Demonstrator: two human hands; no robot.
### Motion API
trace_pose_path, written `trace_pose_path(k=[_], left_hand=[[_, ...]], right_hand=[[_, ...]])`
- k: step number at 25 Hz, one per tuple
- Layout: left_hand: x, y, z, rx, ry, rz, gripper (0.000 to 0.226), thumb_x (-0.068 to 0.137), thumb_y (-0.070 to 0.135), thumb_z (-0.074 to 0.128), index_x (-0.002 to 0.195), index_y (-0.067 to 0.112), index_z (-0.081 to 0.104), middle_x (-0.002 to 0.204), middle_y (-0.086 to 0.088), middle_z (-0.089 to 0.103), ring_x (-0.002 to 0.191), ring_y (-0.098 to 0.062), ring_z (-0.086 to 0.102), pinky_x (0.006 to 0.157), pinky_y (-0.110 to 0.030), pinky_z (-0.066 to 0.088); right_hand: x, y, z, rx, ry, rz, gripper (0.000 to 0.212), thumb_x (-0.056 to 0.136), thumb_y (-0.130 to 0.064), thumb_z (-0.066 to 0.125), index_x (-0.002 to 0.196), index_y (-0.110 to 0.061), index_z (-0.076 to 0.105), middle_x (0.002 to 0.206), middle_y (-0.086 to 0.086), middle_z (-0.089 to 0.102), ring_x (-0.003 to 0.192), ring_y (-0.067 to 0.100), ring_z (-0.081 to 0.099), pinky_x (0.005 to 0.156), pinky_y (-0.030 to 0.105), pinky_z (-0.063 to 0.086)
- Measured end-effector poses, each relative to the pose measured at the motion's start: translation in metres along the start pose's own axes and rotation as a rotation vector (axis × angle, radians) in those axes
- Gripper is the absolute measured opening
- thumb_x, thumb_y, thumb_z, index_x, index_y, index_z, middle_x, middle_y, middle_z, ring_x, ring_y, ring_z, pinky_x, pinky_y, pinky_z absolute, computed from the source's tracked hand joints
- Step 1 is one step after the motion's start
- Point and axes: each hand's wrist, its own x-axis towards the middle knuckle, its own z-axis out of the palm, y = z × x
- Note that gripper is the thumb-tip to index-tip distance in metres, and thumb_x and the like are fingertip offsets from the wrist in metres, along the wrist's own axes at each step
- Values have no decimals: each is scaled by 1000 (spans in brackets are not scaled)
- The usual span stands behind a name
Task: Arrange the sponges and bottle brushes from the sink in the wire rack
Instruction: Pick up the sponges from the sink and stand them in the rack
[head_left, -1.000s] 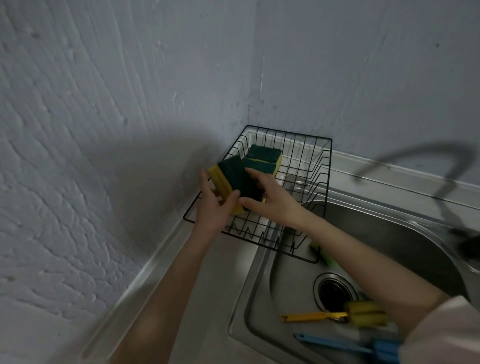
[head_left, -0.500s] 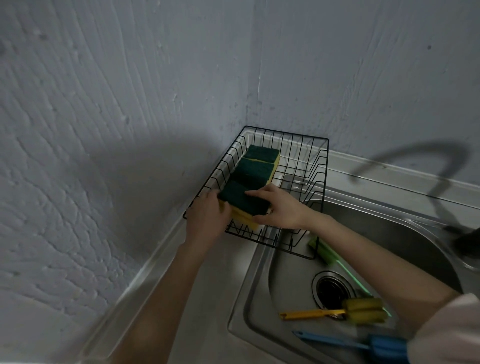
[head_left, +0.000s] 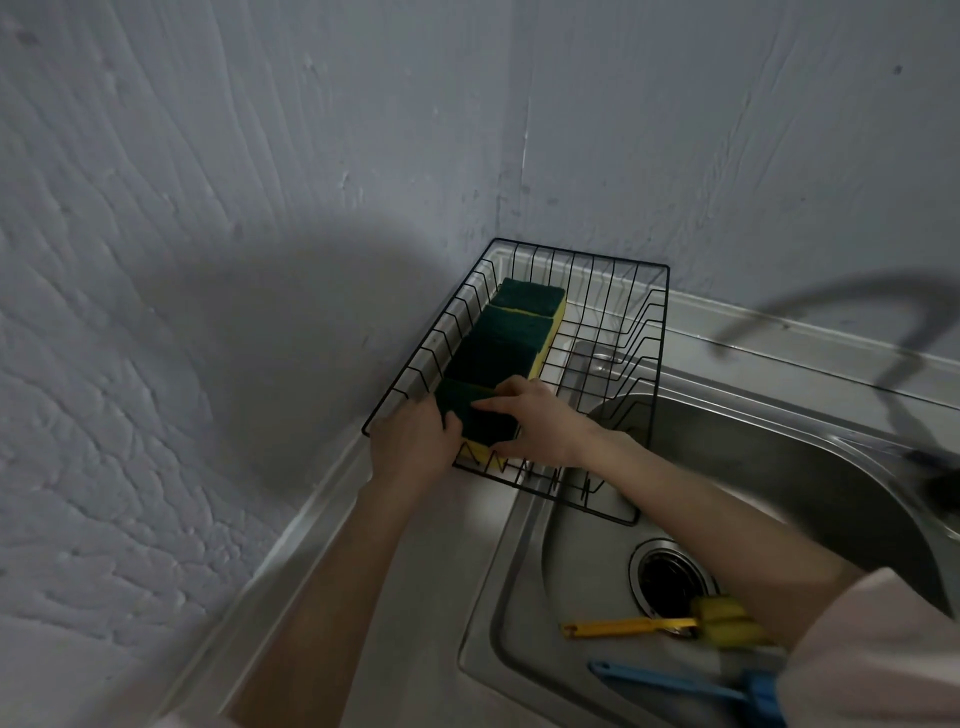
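Observation:
A black wire rack sits in the corner, partly over the sink. Along its left side lie several green-and-yellow sponges in a row; the farthest sponge is at the back. The nearest sponge lies at the rack's front left. My left hand grips its left end and my right hand presses on its top and right side. In the sink lie a yellow bottle brush and a blue bottle brush.
The drain is in the sink's middle. Walls close in the rack on the left and behind. A dark tap shows at the right edge. The steel counter runs along the left of the sink.
Both hands lowered the sponge from above the rack's left rim into the front left of the rack, in line with the other sponges.

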Motion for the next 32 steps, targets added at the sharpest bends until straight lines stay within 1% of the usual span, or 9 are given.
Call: trace_pose_path(k=[2, 5, 7, 14, 18, 22, 25, 29, 32], left_hand=[[0, 1, 1, 25, 1, -4, 33, 93, 23, 37, 99, -2, 57, 104, -22, 64, 95, -34, 59, 75, -36, 42], [-2, 5, -1, 61, -12, -23, 37, 94, 24, 37, 114, 0, 55, 127, -21, 52, 115, -35, 48, 90, -41, 40], [-2, 6, -1, 72, -26, -31, 38, 94, 25, 36, 118, 2, 54, 134, -18, 47, 120, -34, 44, 94, -41, 39], [-1, 3, -1, 129, -91, -28, 37, 94, 26, 31, 103, 0, 57, 128, -16, 54, 113, -32, 51, 91, -39, 39], [-4, 5, -3, 119, -68, -32, 36, 93, 24, 32, 100, -1, 57, 122, -17, 58, 107, -32, 54, 89, -37, 39], [-5, 8, -9, 97, -112, -38, 35, 92, 25, 36, 106, 2, 58, 117, -17, 61, 105, -31, 56, 82, -35, 38], [-8, 11, -18, 96, -166, -38, 40, 93, 28, 37, 124, 7, 51, 128, -15, 56, 115, -31, 52, 91, -36, 41], [-22, 24, -29, 7, -132, 34, 39, 94, 24, 38, 125, 3, 50, 131, -16, 53, 117, -30, 51, 94, -39, 42], [-37, 37, -38, -75, -72, 87, 37, 95, 21, 38, 125, 3, 50, 130, -17, 53, 114, -30, 53, 92, -38, 45]], right_hand=[[0, 0, 2, -6, 32, -5, 63, 84, -28, 62, 141, -24, 35, 139, 11, 32, 127, 27, 33, 107, 34, 34], [0, 0, 4, -53, 65, -13, 63, 84, -32, 61, 141, -26, 35, 134, 9, 34, 122, 26, 34, 104, 35, 37], [1, 0, 4, -97, 73, -20, 63, 85, -34, 60, 141, -27, 34, 133, 8, 37, 120, 25, 35, 102, 35, 38], [-3, 3, 1, -27, 16, -20, 58, 88, -33, 56, 141, -23, 36, 143, 7, 35, 130, 23, 31, 108, 35, 34], [-10, 6, -1, 59, -18, -2, 49, 92, -29, 49, 139, -20, 39, 148, 5, 34, 135, 23, 32, 111, 39, 33], [-15, 4, -7, 75, -6, -4, 47, 94, -25, 45, 140, -19, 38, 148, 6, 35, 136, 23, 34, 111, 39, 33], [-23, 3, -12, 65, 36, 12, 48, 94, -23, 44, 141, -20, 36, 149, 7, 35, 136, 24, 32, 112, 38, 32], [-37, 5, -19, 12, 96, 41, 49, 94, -23, 43, 142, -21, 33, 149, 8, 35, 136, 27, 29, 113, 42, 30], [-52, 8, -23, 29, 145, 51, 50, 93, -23, 44, 142, -20, 33, 148, 9, 36, 134, 28, 34, 112, 44, 32]])
